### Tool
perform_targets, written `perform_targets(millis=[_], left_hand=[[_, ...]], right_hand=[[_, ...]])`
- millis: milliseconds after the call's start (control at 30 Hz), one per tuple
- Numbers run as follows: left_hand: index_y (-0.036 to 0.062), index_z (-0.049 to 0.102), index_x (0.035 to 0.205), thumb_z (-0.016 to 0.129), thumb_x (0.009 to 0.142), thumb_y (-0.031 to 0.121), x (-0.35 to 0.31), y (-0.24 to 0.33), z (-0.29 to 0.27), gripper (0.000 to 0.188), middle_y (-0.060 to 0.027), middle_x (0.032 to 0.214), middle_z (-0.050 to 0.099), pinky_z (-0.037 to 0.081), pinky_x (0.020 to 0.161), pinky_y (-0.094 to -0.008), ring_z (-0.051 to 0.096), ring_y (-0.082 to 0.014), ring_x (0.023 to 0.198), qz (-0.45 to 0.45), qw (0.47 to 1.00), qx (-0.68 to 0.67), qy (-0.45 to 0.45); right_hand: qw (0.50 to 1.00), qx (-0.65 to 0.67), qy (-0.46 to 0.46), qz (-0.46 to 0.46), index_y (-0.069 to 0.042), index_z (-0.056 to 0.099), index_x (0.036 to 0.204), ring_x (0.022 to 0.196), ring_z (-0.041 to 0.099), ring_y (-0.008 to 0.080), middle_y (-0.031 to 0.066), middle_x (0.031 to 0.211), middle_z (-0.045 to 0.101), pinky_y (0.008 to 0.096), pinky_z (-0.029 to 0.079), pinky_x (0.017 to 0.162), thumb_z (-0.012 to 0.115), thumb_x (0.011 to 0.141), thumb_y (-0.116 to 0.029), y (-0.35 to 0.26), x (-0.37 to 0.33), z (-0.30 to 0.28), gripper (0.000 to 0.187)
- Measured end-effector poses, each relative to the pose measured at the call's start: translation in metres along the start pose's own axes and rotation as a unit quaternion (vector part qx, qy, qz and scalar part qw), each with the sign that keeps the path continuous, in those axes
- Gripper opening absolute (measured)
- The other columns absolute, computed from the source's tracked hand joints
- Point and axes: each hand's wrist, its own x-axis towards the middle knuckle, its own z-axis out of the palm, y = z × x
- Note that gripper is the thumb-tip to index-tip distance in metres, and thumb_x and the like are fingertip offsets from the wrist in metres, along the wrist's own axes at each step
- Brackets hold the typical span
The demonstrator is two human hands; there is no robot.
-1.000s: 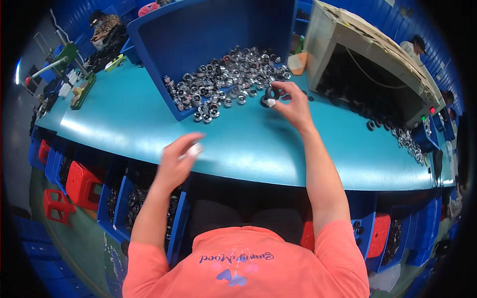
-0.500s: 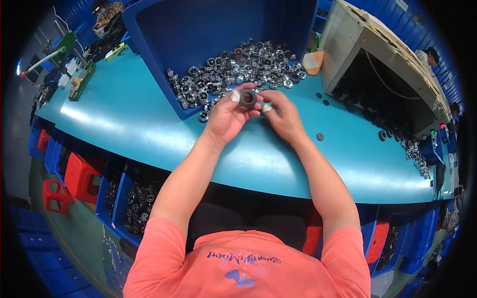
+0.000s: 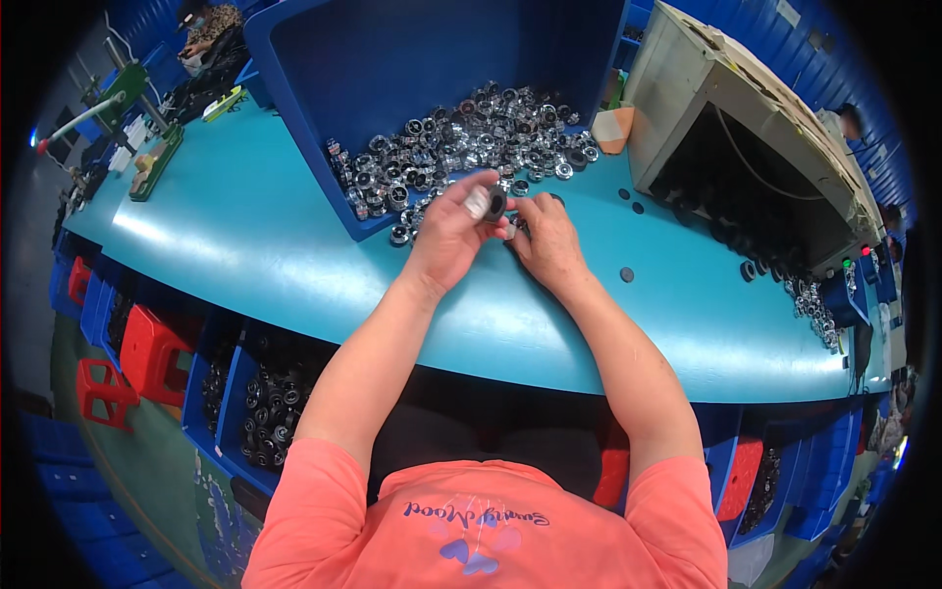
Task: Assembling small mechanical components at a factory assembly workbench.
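My left hand (image 3: 449,236) grips a thick black ring (image 3: 497,204) between thumb and fingers, its hole now seen at a slant. White tape wraps a digit of that hand. Close on its right, my right hand (image 3: 551,243) has its fingers curled down near the table top. A small shiny bit shows by its taped thumb, but what those fingers hold is mostly hidden. Just beyond both hands, many shiny clear-and-black wheel-like parts (image 3: 442,147) lie heaped in the mouth of a tipped blue bin (image 3: 324,118), some spilling onto the table.
The teal table (image 3: 265,245) carries a few black discs (image 3: 627,275) on the right. Behind them, a pale box-like housing (image 3: 677,98) holds a dark pile of black rings. More shiny parts (image 3: 812,309) lie at the far right. A green hand press (image 3: 123,93) stands far left.
The black ring has turned from facing me to a slant. My right hand has shifted slightly right and down, and its fingers have curled toward the table.
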Motion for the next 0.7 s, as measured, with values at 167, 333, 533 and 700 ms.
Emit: perform_targets(millis=[167, 333, 533, 700], left_hand=[[0.0045, 0.062, 0.126, 0.087, 0.070, 0.008, -0.005, -0.007, 0.014, 0.061, -0.0071, 0.109, 0.063, 0.055, 0.085, -0.0316, 0.067, -0.0184, 0.095, 0.183, 0.876, 0.436, 0.091], [0.0042, 0.066, 0.120, 0.087, 0.071, 0.008, -0.008, -0.007, 0.017, 0.054, -0.0057, 0.109, 0.063, 0.056, 0.084, -0.0298, 0.067, -0.0168, 0.095, 0.228, 0.809, 0.536, 0.083], [0.0039, 0.068, 0.117, 0.089, 0.071, 0.009, -0.006, -0.010, 0.014, 0.050, -0.0047, 0.111, 0.063, 0.057, 0.084, -0.0280, 0.068, -0.0149, 0.095, 0.237, 0.793, 0.553, 0.091], [0.0038, 0.068, 0.116, 0.089, 0.072, 0.010, -0.005, -0.013, 0.011, 0.049, -0.0043, 0.110, 0.061, 0.057, 0.085, -0.0275, 0.068, -0.0146, 0.095, 0.178, 0.854, 0.481, 0.093]], right_hand=[[0.989, 0.111, -0.024, 0.091, -0.007, 0.071, 0.108, 0.087, 0.065, 0.0306, 0.0133, 0.096, 0.063, 0.0412, 0.054, 0.078, 0.073, 0.078, -0.007, -0.001, 0.001, -0.012, 0.029], [0.954, 0.265, -0.011, 0.139, -0.005, 0.071, 0.110, 0.087, 0.070, 0.0202, 0.0093, 0.099, 0.068, 0.0331, 0.055, 0.079, 0.073, 0.081, -0.005, 0.010, -0.002, -0.012, 0.029], [0.877, 0.436, -0.059, 0.193, -0.001, 0.070, 0.114, 0.102, 0.069, 0.0156, 0.0076, 0.111, 0.072, 0.0304, 0.055, 0.090, 0.074, 0.085, 0.000, 0.004, -0.001, -0.023, 0.029], [0.843, 0.497, -0.060, 0.198, -0.001, 0.069, 0.121, 0.105, 0.068, 0.0171, 0.0106, 0.113, 0.072, 0.0316, 0.055, 0.093, 0.073, 0.086, 0.001, -0.002, -0.001, -0.029, 0.036]])
